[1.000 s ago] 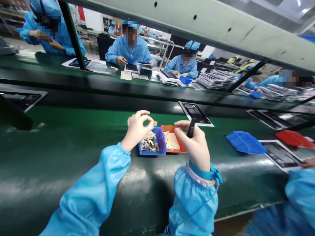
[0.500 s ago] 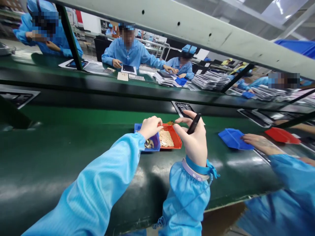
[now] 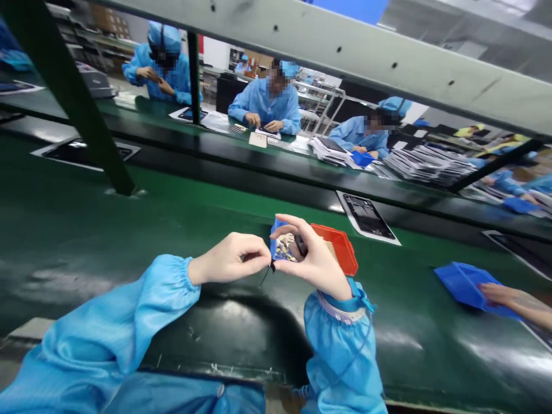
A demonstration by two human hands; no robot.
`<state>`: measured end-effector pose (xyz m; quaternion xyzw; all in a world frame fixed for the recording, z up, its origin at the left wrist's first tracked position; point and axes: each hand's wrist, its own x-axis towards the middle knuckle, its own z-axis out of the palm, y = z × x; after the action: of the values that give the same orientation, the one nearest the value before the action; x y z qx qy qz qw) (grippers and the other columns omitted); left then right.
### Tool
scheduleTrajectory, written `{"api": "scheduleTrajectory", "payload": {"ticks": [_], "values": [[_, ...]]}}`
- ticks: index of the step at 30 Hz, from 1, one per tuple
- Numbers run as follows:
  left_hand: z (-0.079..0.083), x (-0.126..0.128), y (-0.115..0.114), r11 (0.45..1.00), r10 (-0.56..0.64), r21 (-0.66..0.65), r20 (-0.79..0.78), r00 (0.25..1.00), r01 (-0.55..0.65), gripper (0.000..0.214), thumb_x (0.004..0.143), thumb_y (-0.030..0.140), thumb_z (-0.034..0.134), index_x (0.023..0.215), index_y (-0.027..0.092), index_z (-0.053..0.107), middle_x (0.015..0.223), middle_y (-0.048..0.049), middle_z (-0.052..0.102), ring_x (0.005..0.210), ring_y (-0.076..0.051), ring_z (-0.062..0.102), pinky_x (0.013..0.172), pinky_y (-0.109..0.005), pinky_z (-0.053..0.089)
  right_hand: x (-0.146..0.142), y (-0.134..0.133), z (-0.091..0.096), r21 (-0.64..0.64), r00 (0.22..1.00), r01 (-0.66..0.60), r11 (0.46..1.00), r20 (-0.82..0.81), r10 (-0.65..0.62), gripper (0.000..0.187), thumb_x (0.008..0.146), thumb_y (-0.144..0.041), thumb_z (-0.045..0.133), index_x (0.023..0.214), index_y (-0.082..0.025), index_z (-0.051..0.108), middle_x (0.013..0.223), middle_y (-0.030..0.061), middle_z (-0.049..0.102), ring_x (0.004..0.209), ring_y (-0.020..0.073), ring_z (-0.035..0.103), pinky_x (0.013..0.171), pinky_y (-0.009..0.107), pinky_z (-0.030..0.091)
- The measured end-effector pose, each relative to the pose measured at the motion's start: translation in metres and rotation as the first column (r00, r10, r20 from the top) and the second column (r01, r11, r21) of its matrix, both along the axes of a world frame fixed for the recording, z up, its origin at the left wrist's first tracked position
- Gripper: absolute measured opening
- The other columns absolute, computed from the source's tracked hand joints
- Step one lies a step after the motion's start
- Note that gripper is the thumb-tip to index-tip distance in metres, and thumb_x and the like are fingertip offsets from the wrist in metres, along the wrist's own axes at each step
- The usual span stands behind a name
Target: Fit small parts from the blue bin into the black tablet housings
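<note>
My left hand (image 3: 235,257) is closed in a pinch, its thumb and fingertips on a small dark piece with a thin tail (image 3: 272,266). Facing it, my right hand (image 3: 317,259) has thumb and forefinger curved apart, close to that piece. A black pen-like tool (image 3: 301,245) is held in the right hand, mostly hidden by the fingers. Just behind the hands sits a blue bin (image 3: 278,225) with small loose parts, partly covered by my right hand. Beside it stands a red bin (image 3: 345,250) with pale pieces inside.
A flat device on a white sheet (image 3: 368,215) lies beyond the bins. At right, another person's hand (image 3: 495,292) touches a blue bin (image 3: 463,282). A slanted green post (image 3: 86,109) rises at left, and a pale beam (image 3: 319,46) crosses above. Co-workers sit across the bench.
My left hand has come out of the blue bin toward me and left, now pinching a small dark piece. My right hand has turned toward it. The view has shifted left.
</note>
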<state>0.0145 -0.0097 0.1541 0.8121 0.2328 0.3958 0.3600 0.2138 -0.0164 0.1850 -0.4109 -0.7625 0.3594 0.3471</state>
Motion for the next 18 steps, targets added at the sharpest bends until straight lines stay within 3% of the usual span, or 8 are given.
{"api": "scheduleTrajectory", "payload": {"ticks": [2,4,6,9,12,15,18], "values": [[-0.020,-0.019,-0.001,0.983,0.173,-0.063,0.024,0.985,-0.171,0.020,0.084,0.024,0.047,0.068,0.016,0.055,0.064,0.0009,0.055,0.057,-0.010,0.046,0.054,-0.021,0.037,-0.021,0.002,-0.023,-0.012,0.991,0.030,0.999,-0.128,-0.031,0.049,0.072,-0.033,0.070,0.117,-0.027,0.053,0.094,0.0020,0.061,0.054,0.0087,0.045,0.047,0.023,0.036],[-0.046,-0.035,0.001,0.932,0.345,-0.130,0.024,0.938,-0.339,0.021,0.085,0.024,0.044,0.067,0.016,0.052,0.063,0.0015,0.053,0.058,-0.010,0.046,0.055,-0.021,0.037,-0.040,0.004,-0.054,-0.072,0.935,0.129,0.989,-0.325,-0.145,0.028,0.079,-0.040,0.058,0.102,-0.023,0.059,0.084,0.0015,0.060,0.046,0.0074,0.038,0.043,0.023,0.032],[-0.072,-0.046,0.004,0.883,0.442,-0.171,-0.007,0.897,-0.437,0.023,0.085,0.025,0.042,0.066,0.016,0.051,0.063,0.0017,0.051,0.059,-0.010,0.046,0.056,-0.021,0.037,-0.056,0.006,-0.085,-0.145,0.848,0.231,0.962,-0.455,-0.272,0.031,0.084,-0.049,0.044,0.089,-0.021,0.058,0.078,0.0020,0.058,0.047,0.0095,0.041,0.044,0.025,0.033],[-0.102,-0.053,0.005,0.856,0.477,-0.196,-0.058,0.877,-0.478,0.022,0.083,0.025,0.043,0.065,0.016,0.051,0.060,0.0024,0.050,0.056,-0.010,0.043,0.054,-0.021,0.034,-0.071,0.005,-0.122,-0.204,0.798,0.306,0.930,-0.478,-0.367,0.043,0.088,-0.055,0.029,0.079,-0.022,0.055,0.062,-0.0015,0.049,0.048,0.0120,0.043,0.046,0.026,0.036],[-0.116,-0.050,0.002,0.853,0.466,-0.221,-0.082,0.881,-0.473,0.019,0.080,0.024,0.048,0.065,0.016,0.052,0.058,0.0035,0.048,0.052,-0.009,0.040,0.052,-0.021,0.032,-0.076,-0.002,-0.141,-0.248,0.775,0.359,0.900,-0.459,-0.436,0.033,0.087,-0.053,0.040,0.080,-0.023,0.053,0.053,-0.0061,0.038,0.044,0.0114,0.039,0.045,0.025,0.035],[-0.119,-0.049,-0.002,0.863,0.438,-0.235,-0.097,0.894,-0.448,0.017,0.080,0.023,0.050,0.065,0.016,0.054,0.059,0.0034,0.049,0.053,-0.008,0.041,0.052,-0.021,0.032,-0.076,-0.012,-0.147,-0.283,0.787,0.356,0.891,-0.423,-0.449,0.025,0.079,-0.043,0.060,0.092,-0.023,0.056,0.063,-0.0027,0.053,0.055,0.0134,0.051,0.055,0.029,0.044],[-0.118,-0.050,-0.002,0.864,0.431,-0.242,-0.101,0.897,-0.442,0.017,0.081,0.022,0.050,0.067,0.015,0.055,0.060,0.0033,0.050,0.054,-0.008,0.041,0.052,-0.021,0.032,-0.076,-0.019,-0.148,-0.323,0.816,0.318,0.891,-0.385,-0.431,0.025,0.078,-0.038,0.062,0.097,-0.022,0.059,0.070,0.0005,0.060,0.060,0.0152,0.057,0.060,0.032,0.048]]}}
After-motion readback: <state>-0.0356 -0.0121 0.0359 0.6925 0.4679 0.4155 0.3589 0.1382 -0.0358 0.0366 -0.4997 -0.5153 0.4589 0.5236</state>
